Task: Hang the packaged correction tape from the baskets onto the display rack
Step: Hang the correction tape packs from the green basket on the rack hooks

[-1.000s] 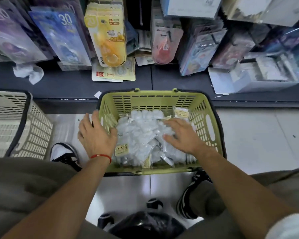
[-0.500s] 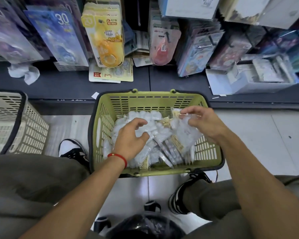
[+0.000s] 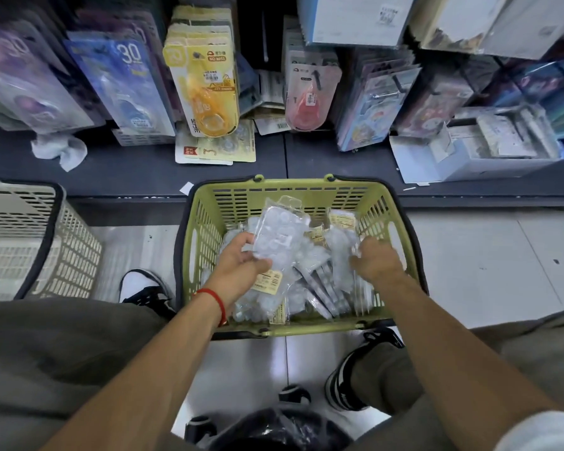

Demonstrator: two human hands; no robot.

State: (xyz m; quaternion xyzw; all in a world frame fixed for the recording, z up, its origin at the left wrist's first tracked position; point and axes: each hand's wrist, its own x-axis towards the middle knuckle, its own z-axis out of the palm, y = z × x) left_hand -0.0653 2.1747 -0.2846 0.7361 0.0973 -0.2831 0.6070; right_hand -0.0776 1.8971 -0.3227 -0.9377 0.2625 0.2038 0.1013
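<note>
- Left hand (image 3: pixel 241 260) pinches one clear correction tape pack (image 3: pixel 279 234), tilted up above the green basket (image 3: pixel 290 190), probably to single it out for hanging.
- Right hand (image 3: pixel 373 260) digs into the pile at the basket's right side; grip cannot be told.
- Versus 0.5 s ago: the pack is raised, right hand lowered.

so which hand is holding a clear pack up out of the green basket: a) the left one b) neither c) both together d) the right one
a: the left hand grips a clear packet raised above the pile in the green basket, while the right hand is down among the other packets.
</note>
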